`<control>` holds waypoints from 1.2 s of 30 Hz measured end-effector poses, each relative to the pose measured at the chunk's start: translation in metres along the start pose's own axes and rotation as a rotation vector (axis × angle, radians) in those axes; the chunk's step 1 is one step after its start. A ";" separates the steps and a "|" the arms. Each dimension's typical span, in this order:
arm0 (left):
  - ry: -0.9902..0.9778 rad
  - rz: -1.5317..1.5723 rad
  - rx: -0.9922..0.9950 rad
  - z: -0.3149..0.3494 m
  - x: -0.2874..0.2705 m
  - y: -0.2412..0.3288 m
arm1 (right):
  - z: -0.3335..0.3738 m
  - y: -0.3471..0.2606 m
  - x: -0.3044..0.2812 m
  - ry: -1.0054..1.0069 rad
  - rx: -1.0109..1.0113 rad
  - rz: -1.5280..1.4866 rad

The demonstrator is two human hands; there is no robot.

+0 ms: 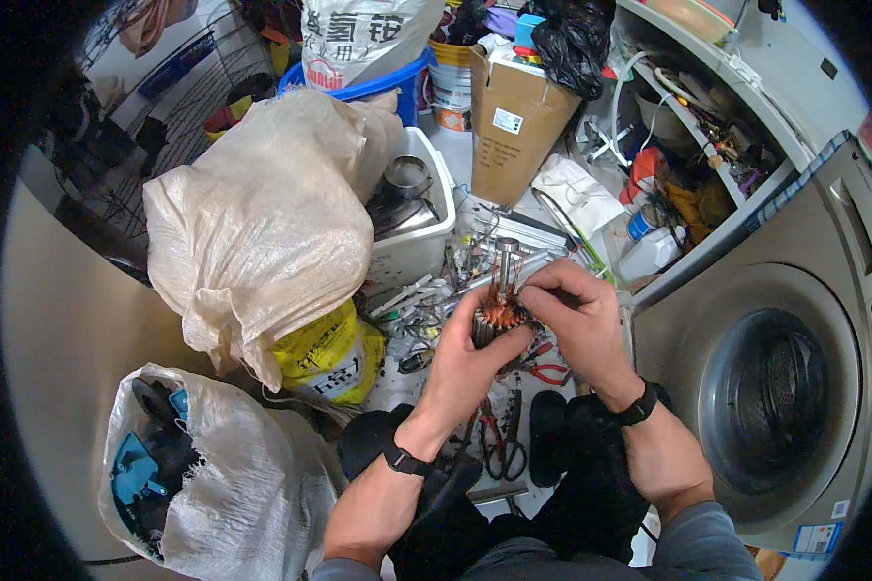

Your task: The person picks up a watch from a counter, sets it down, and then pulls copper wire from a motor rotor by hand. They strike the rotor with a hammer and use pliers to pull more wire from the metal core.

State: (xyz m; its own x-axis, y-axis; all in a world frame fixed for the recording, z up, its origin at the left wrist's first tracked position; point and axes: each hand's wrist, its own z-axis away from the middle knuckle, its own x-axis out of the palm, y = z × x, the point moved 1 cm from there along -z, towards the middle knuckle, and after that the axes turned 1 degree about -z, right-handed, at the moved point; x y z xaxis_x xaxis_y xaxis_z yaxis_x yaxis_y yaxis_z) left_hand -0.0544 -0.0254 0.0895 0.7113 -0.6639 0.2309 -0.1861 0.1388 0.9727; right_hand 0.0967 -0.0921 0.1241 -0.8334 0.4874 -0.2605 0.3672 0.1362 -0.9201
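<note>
While a pale, littered floor [389, 389] spreads between woven sacks along its left edge and a grey front-loading washing machine [669, 320] along its right edge, the dark cylindrical rotor with copper windings [501, 316] is held above the floor's middle, its metal shaft upright. The left hand [475, 363] wraps thumb and fingers around the rotor; the right hand [586, 315] curls its fingers narrowly at the windings, and whether they grip a wire I cannot tell. Red-handled pliers [546, 369] lie near the hands. At the floor's far edge, a tall brown cardboard box [513, 145] bears dark printing and a small white label. Dark characters mark the white woven sack [368, 39] and the yellow plastic bag [331, 353]; the washer's blue-and-white sticker [817, 538] is too small to read.
</note>
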 end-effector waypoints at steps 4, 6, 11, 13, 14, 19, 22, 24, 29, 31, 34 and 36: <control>0.024 0.042 0.022 0.000 0.006 -0.004 | 0.005 0.000 0.001 0.025 -0.054 0.021; 0.050 0.016 0.019 0.000 0.003 -0.010 | 0.006 0.001 0.004 0.025 -0.364 0.232; 0.099 -0.143 -0.039 -0.002 0.003 0.000 | 0.004 0.013 0.003 0.036 -0.123 0.126; 0.140 -0.208 0.002 -0.003 0.001 -0.007 | 0.003 0.013 0.005 0.043 0.014 0.066; 0.180 -0.273 0.041 -0.002 -0.001 -0.008 | 0.003 0.010 0.007 0.025 0.114 -0.103; 0.341 -0.553 0.291 0.000 0.000 -0.005 | 0.002 0.006 0.016 -0.032 0.160 -0.248; 0.386 -0.627 0.349 0.001 -0.001 -0.007 | 0.002 0.010 0.018 -0.141 0.066 -0.183; 0.391 -0.658 0.357 0.001 -0.003 -0.008 | 0.002 0.009 0.019 -0.102 0.060 -0.131; 0.384 -0.792 0.514 0.002 0.001 -0.004 | 0.003 0.012 0.018 -0.081 0.128 -0.261; 0.384 -0.783 0.514 0.001 0.001 -0.005 | 0.002 0.012 0.016 -0.080 0.135 -0.264; 0.389 -0.762 0.490 0.002 0.002 -0.006 | 0.001 0.016 0.014 -0.043 0.143 -0.308; 0.391 -0.751 0.464 0.002 0.002 -0.005 | -0.001 0.015 0.013 -0.032 0.126 -0.310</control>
State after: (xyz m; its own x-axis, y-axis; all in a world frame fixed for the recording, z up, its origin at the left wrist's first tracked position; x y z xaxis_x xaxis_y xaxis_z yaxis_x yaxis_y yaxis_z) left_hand -0.0533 -0.0295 0.0849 0.9139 -0.1581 -0.3739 0.2194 -0.5824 0.7827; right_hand 0.0913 -0.0830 0.1075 -0.9106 0.4121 0.0302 0.0419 0.1648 -0.9854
